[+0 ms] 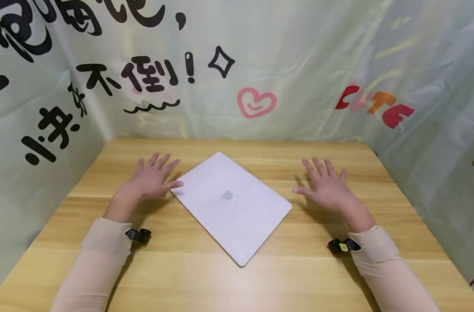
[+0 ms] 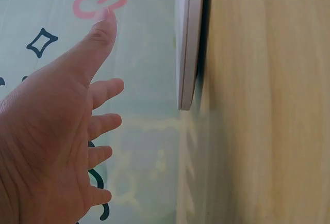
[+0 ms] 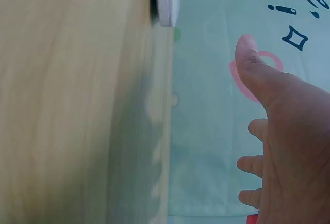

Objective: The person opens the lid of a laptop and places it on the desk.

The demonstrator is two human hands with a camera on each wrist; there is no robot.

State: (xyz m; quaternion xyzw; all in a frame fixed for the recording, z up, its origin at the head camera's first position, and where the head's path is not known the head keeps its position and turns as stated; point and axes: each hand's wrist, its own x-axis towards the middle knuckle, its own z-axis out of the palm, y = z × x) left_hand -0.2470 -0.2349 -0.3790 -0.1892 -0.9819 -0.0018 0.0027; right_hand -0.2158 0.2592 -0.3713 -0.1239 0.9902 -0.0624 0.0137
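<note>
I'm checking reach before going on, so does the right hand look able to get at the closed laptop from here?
Probably yes. The right hand is empty, fingers spread, close to one corner of the laptop, and nothing shows between them to block the way.

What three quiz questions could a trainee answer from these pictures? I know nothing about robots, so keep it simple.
1. True or false: the laptop lies closed on the wooden table.
2. Multiple choice: what are the left hand and the right hand doing?
A) Typing
B) Gripping nothing, fingers apart
C) Lifting the laptop together
3. Short answer: which pink shape decorates the backdrop behind the table?

Key:
1. True.
2. B.
3. A heart.
</note>
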